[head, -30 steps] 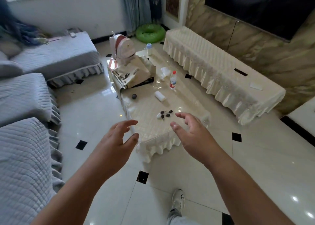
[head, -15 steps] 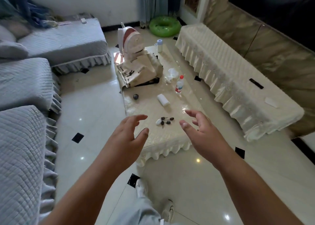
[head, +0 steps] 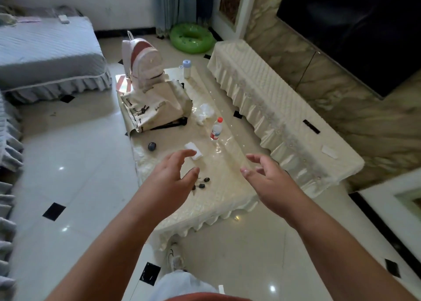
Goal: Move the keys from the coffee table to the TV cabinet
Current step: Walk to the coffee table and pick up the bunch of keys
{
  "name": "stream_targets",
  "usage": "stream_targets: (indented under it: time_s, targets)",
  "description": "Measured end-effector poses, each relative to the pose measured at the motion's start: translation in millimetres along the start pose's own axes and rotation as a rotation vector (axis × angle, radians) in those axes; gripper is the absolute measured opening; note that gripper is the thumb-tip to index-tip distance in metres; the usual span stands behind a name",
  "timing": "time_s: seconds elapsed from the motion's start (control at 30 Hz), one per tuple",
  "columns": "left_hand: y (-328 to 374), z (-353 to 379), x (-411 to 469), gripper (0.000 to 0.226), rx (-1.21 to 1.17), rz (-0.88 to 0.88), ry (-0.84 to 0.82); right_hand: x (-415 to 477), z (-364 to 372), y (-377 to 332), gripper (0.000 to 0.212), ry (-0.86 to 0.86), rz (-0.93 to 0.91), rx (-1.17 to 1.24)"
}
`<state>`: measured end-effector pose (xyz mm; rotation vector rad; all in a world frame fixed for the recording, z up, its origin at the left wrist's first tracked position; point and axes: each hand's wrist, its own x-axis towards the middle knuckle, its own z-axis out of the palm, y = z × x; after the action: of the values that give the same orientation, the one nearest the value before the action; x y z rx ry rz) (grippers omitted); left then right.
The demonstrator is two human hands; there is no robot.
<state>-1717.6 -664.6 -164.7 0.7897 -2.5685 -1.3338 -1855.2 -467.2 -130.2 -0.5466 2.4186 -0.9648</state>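
Both hands have closed in over the worktop's near end; the left hand [head: 169, 182] and right hand [head: 267, 182] hover with fingers spread and empty, the keys [head: 201, 184] not yet picked up.

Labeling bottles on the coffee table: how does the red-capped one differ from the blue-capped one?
The red-capped bottle is clear plastic with a red and white label; the blue-capped bottle looks opaque white with no label visible. The red-capped bottle stands mid-table near the crumpled white plastic; the blue-capped bottle stands at the far end, beside the backpack. Both stand upright on the coffee table, capped.
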Motion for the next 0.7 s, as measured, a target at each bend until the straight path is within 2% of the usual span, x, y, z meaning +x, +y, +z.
stream_targets:
  time_s: [0.2,0.3,0.53,0.7]
  targets:
    - [-17.6,-18.8,70.7,0.044,0.037,-0.008,-0.007,60.6,13.1,-19.1,0.047,0.012,0.010,-0.014]
    - [-31.4,-25.5,87.2,0.048,0.068,-0.052,-0.019,80.6,26.0,-23.4,0.047,0.007,-0.004,-0.103]
    - [-41.5,-27.8,113.5,0.050,0.073,-0.128,0.020,139.0,28.4,-34.9,0.047,-0.068,-0.072,-0.058]
    - [-29.3,-6.7,131.2,0.049,0.088,-0.176,0.058,182.2,21.7,-13.9,0.049,-0.159,-0.077,-0.014]
